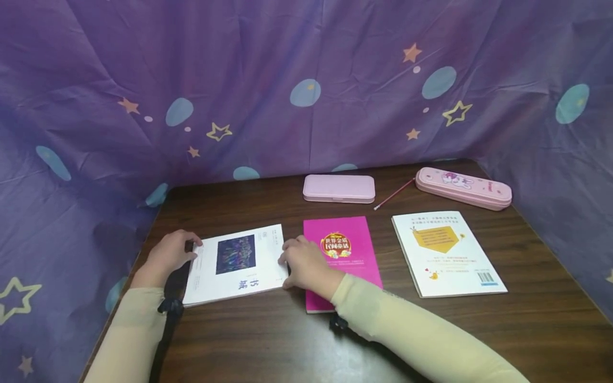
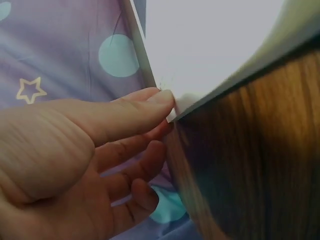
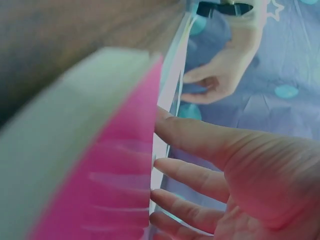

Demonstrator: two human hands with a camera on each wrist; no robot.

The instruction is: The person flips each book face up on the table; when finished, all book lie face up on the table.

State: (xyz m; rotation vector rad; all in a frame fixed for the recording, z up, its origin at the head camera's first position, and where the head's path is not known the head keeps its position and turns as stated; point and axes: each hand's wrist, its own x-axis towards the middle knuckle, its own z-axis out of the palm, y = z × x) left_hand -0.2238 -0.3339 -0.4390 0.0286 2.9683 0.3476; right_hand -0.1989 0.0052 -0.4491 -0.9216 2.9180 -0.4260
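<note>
A thin white paperback book (image 1: 206,271) with a dark square picture on its cover lies on the left of the table. My left hand (image 1: 167,256) pinches its left edge; in the left wrist view the thumb (image 2: 150,107) rests on one corner. At the opposite edge my right hand (image 1: 308,268) holds the book with thumb and fingertips, its palm above a bright pink book (image 1: 342,229). Close up, the right fingers (image 3: 192,177) are spread along the white book's edge, just past the pink cover, which partly hides the contact.
Right of the pink book lies another white book (image 1: 447,255) with a yellow shape on it. Behind are a plain pink case (image 1: 339,189), a red pencil (image 1: 395,193) and a pink rabbit pencil case (image 1: 462,186). Purple cloth (image 1: 268,106) hangs around the wooden table (image 1: 258,340).
</note>
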